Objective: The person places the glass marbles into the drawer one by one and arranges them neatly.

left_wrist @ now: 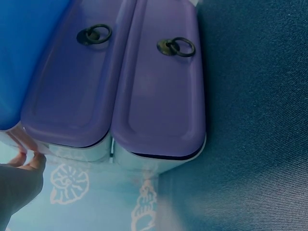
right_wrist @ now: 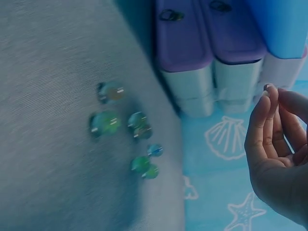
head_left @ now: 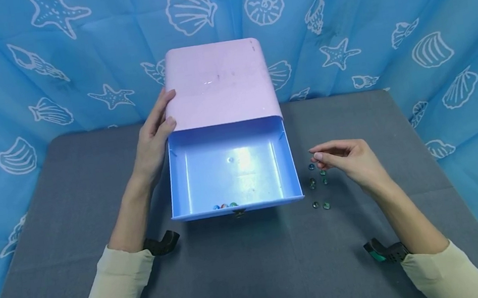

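A pink-topped drawer box (head_left: 220,83) stands at the back of the table. Its blue top drawer (head_left: 206,174) is pulled out, and several coloured marbles (head_left: 224,206) lie along its front wall. My left hand (head_left: 151,143) rests on the box's left side, thumb and fingertips at the top edge. To the right of the drawer, my right hand (head_left: 350,159) is raised with thumb and fingertips pinched together. A small dark spot, seemingly a marble (right_wrist: 267,87), shows at those fingertips, mostly hidden. Several greenish glass marbles (right_wrist: 105,123) lie on the table below.
Two closed purple-fronted drawers (left_wrist: 159,91) with ring pulls sit beneath the open one. A small metal clasp (head_left: 239,213) is on the open drawer's front. A blue curtain (head_left: 115,49) with white shells hangs behind the grey-covered table (head_left: 248,280).
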Available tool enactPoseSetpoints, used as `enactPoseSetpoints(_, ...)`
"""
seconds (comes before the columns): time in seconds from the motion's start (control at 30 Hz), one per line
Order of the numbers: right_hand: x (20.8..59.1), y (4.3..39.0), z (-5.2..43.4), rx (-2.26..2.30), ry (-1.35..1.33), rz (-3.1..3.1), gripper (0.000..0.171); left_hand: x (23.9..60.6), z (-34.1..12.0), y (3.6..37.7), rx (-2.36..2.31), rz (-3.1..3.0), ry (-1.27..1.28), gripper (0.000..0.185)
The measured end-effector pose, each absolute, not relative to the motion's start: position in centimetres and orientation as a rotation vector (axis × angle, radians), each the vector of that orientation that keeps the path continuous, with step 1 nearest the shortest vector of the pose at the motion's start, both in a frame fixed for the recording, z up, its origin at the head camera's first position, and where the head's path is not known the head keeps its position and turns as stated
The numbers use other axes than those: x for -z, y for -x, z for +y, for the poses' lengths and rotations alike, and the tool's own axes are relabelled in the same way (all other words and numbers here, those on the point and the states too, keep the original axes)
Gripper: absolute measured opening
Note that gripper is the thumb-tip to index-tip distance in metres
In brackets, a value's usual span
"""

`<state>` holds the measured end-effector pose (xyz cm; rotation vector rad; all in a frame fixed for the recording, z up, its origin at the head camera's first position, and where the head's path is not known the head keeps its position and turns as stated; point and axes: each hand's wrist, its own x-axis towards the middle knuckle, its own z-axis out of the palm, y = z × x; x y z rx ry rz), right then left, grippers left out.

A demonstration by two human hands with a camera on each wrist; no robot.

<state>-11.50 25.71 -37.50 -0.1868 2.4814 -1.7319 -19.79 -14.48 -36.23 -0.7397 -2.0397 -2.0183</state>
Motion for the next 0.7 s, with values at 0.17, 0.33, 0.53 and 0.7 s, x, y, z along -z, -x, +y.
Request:
enactPoseSetpoints(0.17, 38.6, 11.3, 26.2, 1.664, 0.146, 2.498, 0.03, 36.2, -14.4, 19.7, 2.02, -2.037, 0.726, 0.052)
enactPoseSetpoints(0.33, 39.5, 11.2, 26.8, 1.662, 0.125, 2.474, 0.033, 36.1, -14.4, 19.6, 2.012, -2.055, 0.709, 0.053)
enactPoseSetpoints(0.53, 40.7, 10.9, 27.7, 1.635, 0.122, 2.489, 0.033, 36.0, -14.4, 19.6, 2.007, -2.069, 0.713, 0.053)
enactPoseSetpoints(0.7, 41.4, 10.8, 28.2, 1.554, 0.109, 2.553, 0.031, 36.1, -14.4, 19.7, 2.007, -2.05, 0.731, 0.054)
